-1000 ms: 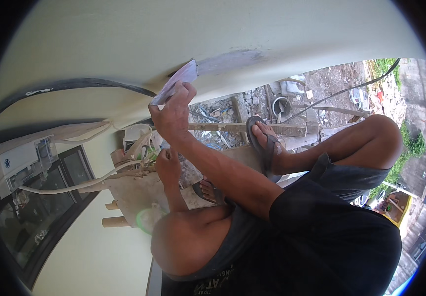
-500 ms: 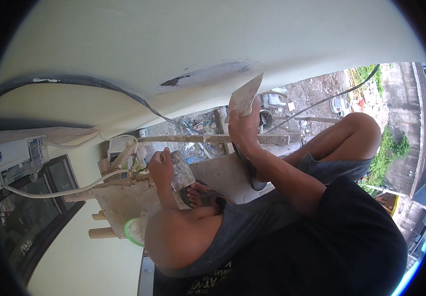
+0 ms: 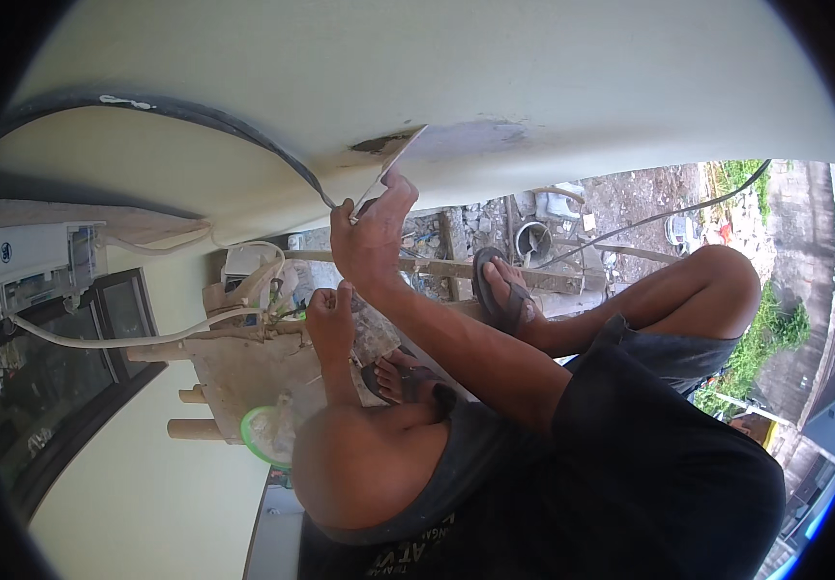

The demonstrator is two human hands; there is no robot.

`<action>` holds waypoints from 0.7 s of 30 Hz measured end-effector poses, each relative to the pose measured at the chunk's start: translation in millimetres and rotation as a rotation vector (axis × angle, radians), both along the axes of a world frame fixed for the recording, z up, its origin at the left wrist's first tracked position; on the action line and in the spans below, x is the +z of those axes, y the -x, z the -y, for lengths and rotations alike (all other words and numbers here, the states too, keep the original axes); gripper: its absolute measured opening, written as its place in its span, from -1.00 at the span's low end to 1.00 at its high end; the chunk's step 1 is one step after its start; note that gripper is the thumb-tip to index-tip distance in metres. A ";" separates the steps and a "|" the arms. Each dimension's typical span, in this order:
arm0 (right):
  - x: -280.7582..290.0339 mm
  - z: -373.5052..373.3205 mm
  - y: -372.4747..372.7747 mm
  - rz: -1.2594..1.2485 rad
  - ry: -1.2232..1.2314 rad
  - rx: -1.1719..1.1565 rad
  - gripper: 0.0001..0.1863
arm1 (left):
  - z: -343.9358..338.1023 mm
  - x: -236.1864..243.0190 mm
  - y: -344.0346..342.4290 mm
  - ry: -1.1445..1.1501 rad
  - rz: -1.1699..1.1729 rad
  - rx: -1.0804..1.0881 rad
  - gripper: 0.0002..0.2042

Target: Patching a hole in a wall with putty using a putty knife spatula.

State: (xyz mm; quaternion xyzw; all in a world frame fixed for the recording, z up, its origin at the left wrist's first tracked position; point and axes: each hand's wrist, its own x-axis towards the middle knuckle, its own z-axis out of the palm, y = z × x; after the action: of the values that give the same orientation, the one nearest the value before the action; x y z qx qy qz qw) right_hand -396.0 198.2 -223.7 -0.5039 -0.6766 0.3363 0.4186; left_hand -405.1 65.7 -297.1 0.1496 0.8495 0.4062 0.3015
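My right hand (image 3: 371, 237) is closed on a thin, pale, flat putty scraper (image 3: 393, 164), whose far edge meets the wall (image 3: 243, 58) at a dark, rough spot (image 3: 371, 146). Beside that spot a greyish-mauve smear (image 3: 470, 137) runs along the wall. Lower and further left, my left hand (image 3: 330, 319) is curled round the handle end of a second flat scraper (image 3: 375, 333), its broad blade coated in whitish-grey putty. This blade lies over the plank by my sandalled foot (image 3: 403, 377). My knee partly hides the left forearm.
I sit on a worn board (image 3: 243, 372) held by wooden poles (image 3: 195, 428). A green-rimmed bowl (image 3: 255, 449) stands near my left knee. A black cable (image 3: 234, 126) hangs along the wall, next to an electric meter box (image 3: 40, 256). Rubble and a bucket (image 3: 533, 242) lie below.
My right hand has swung left and brought its scraper onto the wall at the dark spot. The left hand has shifted slightly up and right, still with its scraper.
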 end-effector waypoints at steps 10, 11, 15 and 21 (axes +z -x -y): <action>63.0 -5.5 -135.9 -0.298 0.689 0.579 -0.59 | 27.2 36.3 17.7 -0.827 1.017 0.664 -0.82; 67.1 -7.5 -142.6 -0.290 0.697 0.600 -0.59 | 25.3 35.9 18.3 -0.858 1.027 0.612 -0.80; 80.2 -14.9 -144.3 0.078 0.128 0.912 -0.55 | 9.0 58.5 17.0 -0.880 1.028 0.543 -0.80; 99.5 -13.6 -140.8 0.378 -0.194 1.272 -0.23 | 2.3 65.5 18.5 -0.867 1.013 0.553 -0.79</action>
State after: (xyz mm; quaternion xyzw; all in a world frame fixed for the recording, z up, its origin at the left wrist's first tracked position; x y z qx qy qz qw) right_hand -255.2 211.8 -124.2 -0.0174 -0.9307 0.3609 0.0566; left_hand -423.6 63.4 -231.6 -0.1715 0.3745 0.7878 0.4579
